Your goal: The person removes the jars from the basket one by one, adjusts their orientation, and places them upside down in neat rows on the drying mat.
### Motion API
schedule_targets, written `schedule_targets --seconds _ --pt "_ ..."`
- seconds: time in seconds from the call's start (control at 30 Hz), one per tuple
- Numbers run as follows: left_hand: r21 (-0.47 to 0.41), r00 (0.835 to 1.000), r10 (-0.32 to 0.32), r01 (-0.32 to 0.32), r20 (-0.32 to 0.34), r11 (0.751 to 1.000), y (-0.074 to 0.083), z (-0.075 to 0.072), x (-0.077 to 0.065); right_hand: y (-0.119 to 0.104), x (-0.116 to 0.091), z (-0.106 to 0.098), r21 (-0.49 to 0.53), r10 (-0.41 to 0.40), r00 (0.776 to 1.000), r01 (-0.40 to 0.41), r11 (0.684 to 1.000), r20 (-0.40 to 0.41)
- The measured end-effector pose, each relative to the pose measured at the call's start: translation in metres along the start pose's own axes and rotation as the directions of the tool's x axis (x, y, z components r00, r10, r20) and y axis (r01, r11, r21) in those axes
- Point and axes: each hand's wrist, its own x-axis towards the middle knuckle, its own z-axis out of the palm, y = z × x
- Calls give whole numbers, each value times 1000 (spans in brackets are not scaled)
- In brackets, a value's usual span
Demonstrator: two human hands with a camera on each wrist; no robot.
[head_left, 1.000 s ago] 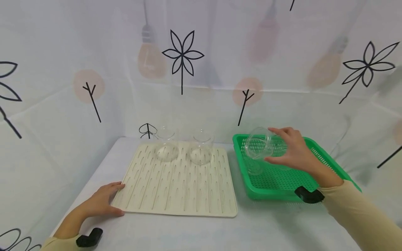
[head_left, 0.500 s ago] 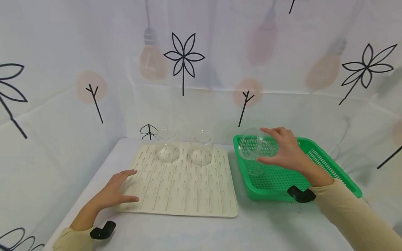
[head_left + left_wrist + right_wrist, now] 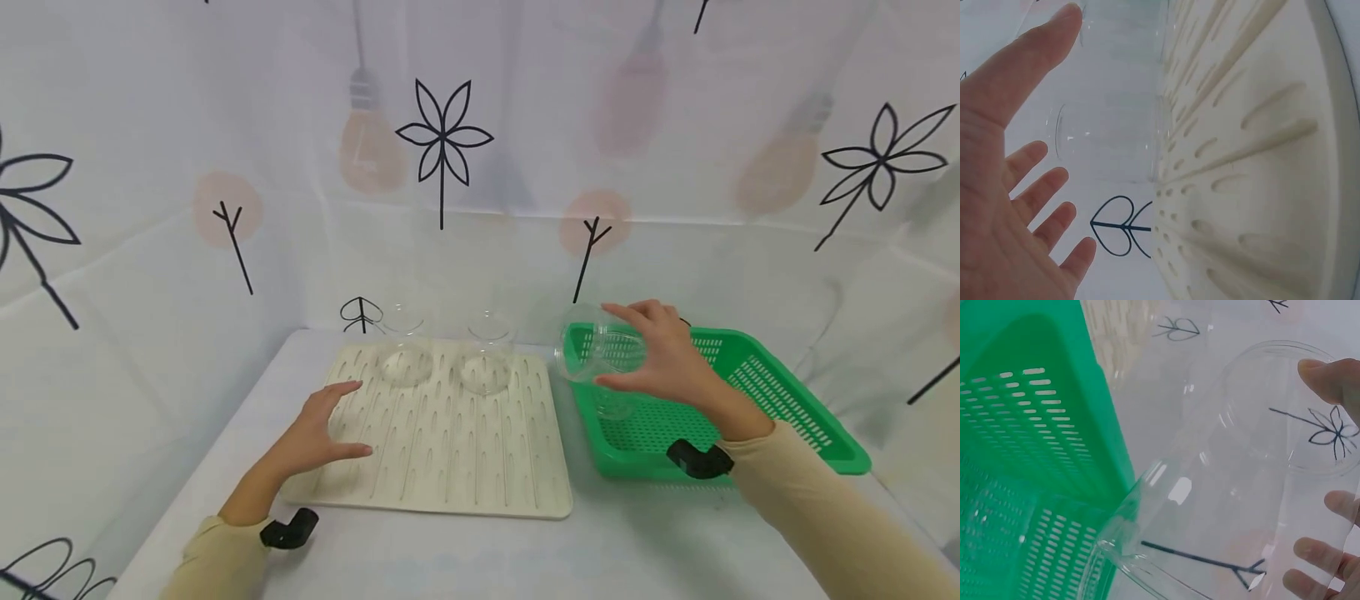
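Observation:
My right hand [image 3: 667, 354] grips a clear cup [image 3: 1210, 469], tipped on its side above the left part of the green basket [image 3: 720, 472]. Thumb and fingers lie on opposite sides of the cup in the right wrist view. Another clear cup [image 3: 615, 406] shows inside the basket, partly behind the held one. Two clear cups, a left one [image 3: 406, 367] and a right one [image 3: 486, 372], stand at the back of the cream ridged mat [image 3: 427, 467]. Over the mat's left side my left hand [image 3: 309, 435] is spread, thumb apart from its fingers, holding nothing.
A white cloth [image 3: 480, 554] covers the table under mat and basket. The patterned curtain [image 3: 502, 258] rises close behind the cups and along both sides. A narrow strip of tablecloth separates the mat from the basket.
My right hand has carried the cup leftward over the basket. My left hand has left the mat's left edge and moved right and away from me over the mat.

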Motion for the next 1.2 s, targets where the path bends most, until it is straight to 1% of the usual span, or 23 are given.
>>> schedule_targets --seconds 0.07,0.27,0.4,0.6,0.73,0.93,1.07,1.2 --pt "-14 1000 -1 1 -4 1000 6 4 5 -2 2 2 0 4 1000 -4 1000 7" --pt "-49 999 31 -32 -19 998 21 13 18 -7 7 9 9 2 1000 -2 1000 9" --pt "-72 999 49 -51 -22 996 27 18 24 -11 12 14 26 -13 1000 13 1000 12" --pt "-81 996 80 -82 -30 993 38 27 33 -21 19 21 29 -47 999 46 998 12" --pt "-101 994 94 -98 -48 990 45 32 39 -28 24 24 41 -50 999 49 998 18" --pt "-125 992 120 -126 -50 984 59 37 49 -37 30 32 69 -40 998 37 997 46" --pt "-126 988 145 -150 -46 981 68 39 54 -44 34 36 69 -53 997 49 996 56" --pt "-156 984 175 -179 -43 971 77 41 59 -50 36 40 68 -66 996 62 996 62"
